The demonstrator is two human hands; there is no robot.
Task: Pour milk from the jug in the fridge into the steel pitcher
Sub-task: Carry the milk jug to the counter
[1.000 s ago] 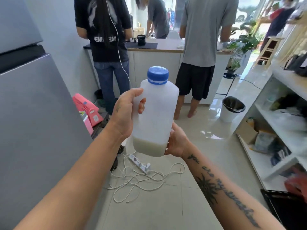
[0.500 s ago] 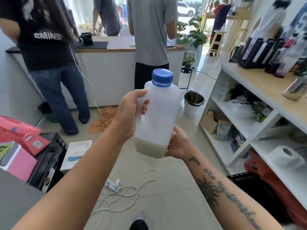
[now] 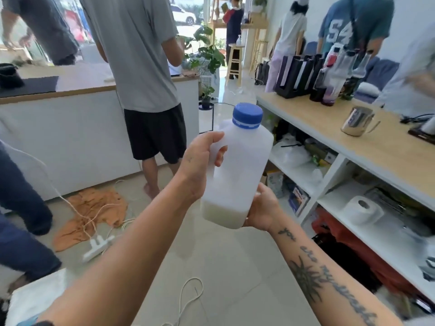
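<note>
Head view: the jug (image 3: 237, 175) is carried, gripped by curled left hand (image 3: 199, 169) fingers (image 3: 209, 137), cupped by the right hand (image 3: 263, 208); next, the cap (image 3: 247, 115) must be unscrewed beside the steel pitcher (image 3: 357, 121).

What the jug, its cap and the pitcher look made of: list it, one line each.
Jug: plastic, translucent white, matte; the milk level shows through its wall.
Cap: plastic, opaque blue, smooth; a moulded ring runs round its lower edge.
Pitcher: metal, probably steel, polished; it mirrors its surroundings.
</note>
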